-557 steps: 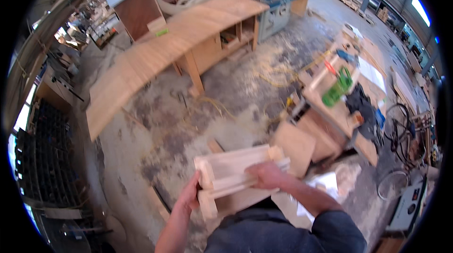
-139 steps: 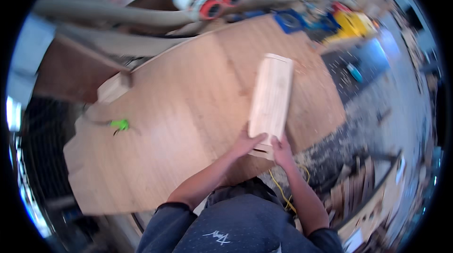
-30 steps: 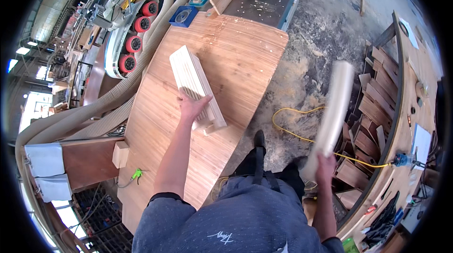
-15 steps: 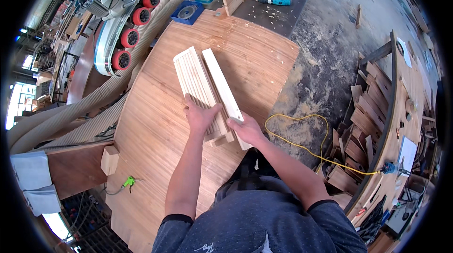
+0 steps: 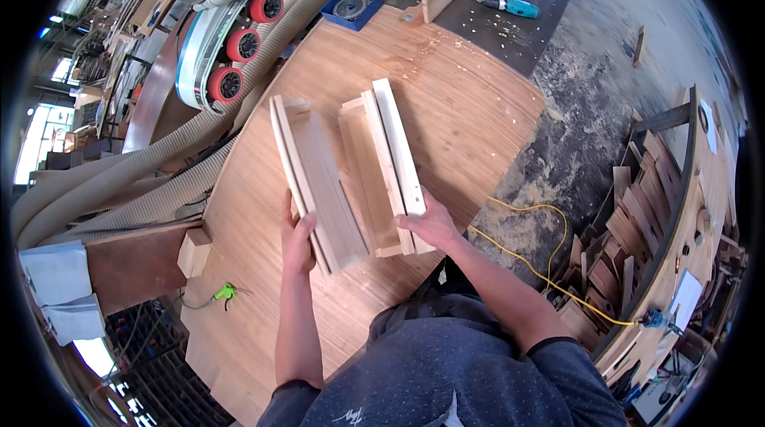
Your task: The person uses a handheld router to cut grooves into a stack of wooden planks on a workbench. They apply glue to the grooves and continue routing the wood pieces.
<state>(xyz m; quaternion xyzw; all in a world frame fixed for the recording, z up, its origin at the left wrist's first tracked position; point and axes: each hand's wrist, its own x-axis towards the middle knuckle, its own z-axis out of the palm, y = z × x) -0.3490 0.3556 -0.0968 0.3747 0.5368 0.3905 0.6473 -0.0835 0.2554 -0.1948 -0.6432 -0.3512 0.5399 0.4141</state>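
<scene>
My left hand [image 5: 298, 237] is closed on a long pale wooden piece [image 5: 323, 184] with a recessed inner face and a rail along its outer side, over the curved plywood tabletop [image 5: 239, 323]. My right hand [image 5: 427, 221] grips the lower end of a narrow pale strip [image 5: 394, 140], which lies along the outer side of an open, narrow wooden box [image 5: 365, 176]. A gap separates the left piece from the box. A small wooden block [image 5: 194, 252] and a green air blow gun [image 5: 225, 292] sit at the left.
Behind are a machine with red wheels [image 5: 226, 84], ribbed hoses [image 5: 171, 148], a blue tray with a blade [image 5: 351, 6] and a teal drill [image 5: 518, 6] on a dark surface. At right stand offcuts [image 5: 633, 228] and another bench [image 5: 673, 268], with a yellow cord [image 5: 518, 256].
A second ago my right hand carried the strip out at the right; it came beside the box. Since half a second ago my left hand has moved leftward, separating the grooved piece from the box.
</scene>
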